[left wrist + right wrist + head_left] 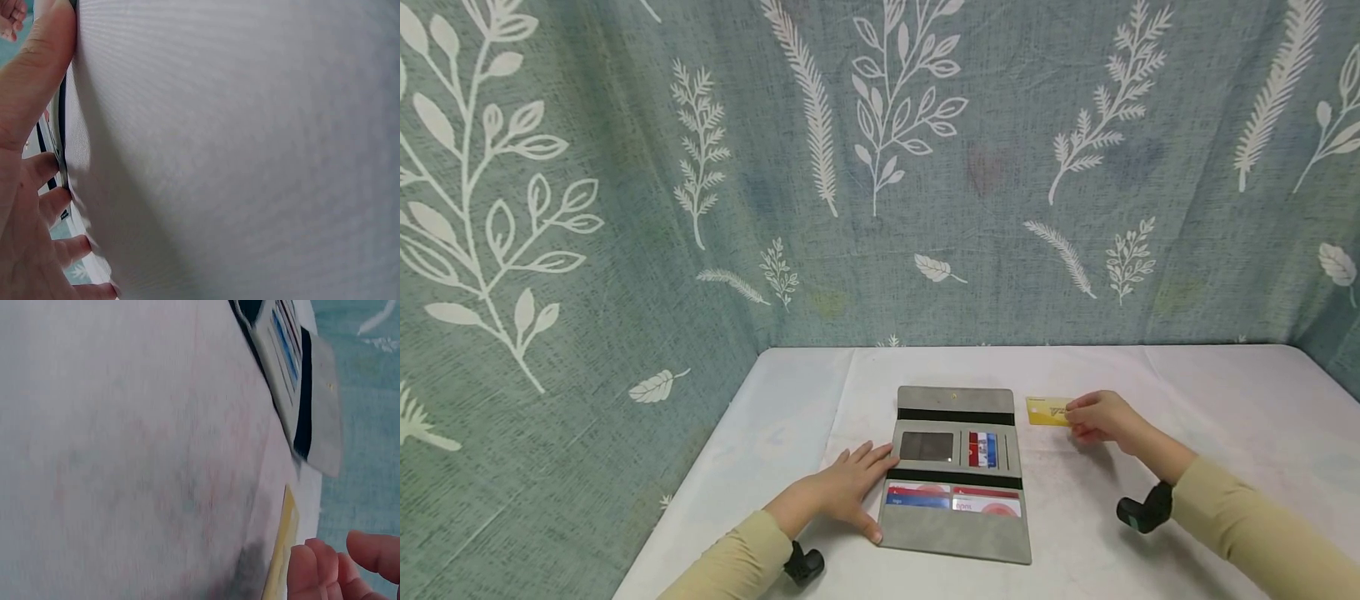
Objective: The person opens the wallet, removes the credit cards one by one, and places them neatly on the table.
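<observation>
A grey folding wallet (955, 533) lies spread out on the white table. Cards fill its slots, among them a blue-and-red card (917, 498), a white card (988, 507) and a small striped card (982, 450). My left hand (850, 487) rests at the wallet's left side, fingers spread, with fingertips and thumb at its edge. Right of the wallet's top flap is a yellow bank card (1047, 411). My right hand (1108, 419) pinches its right end, where the fingers cover part of it. In the right wrist view the yellow card (281, 537) appears nearly edge-on beside the fingertips (303, 565).
White cloth covers the table (1225, 417). A teal curtain (925, 250) with white leaf prints hangs behind it and along the left side. Black wrist-worn devices sit below the left sleeve (737, 554) and the right sleeve (1247, 525).
</observation>
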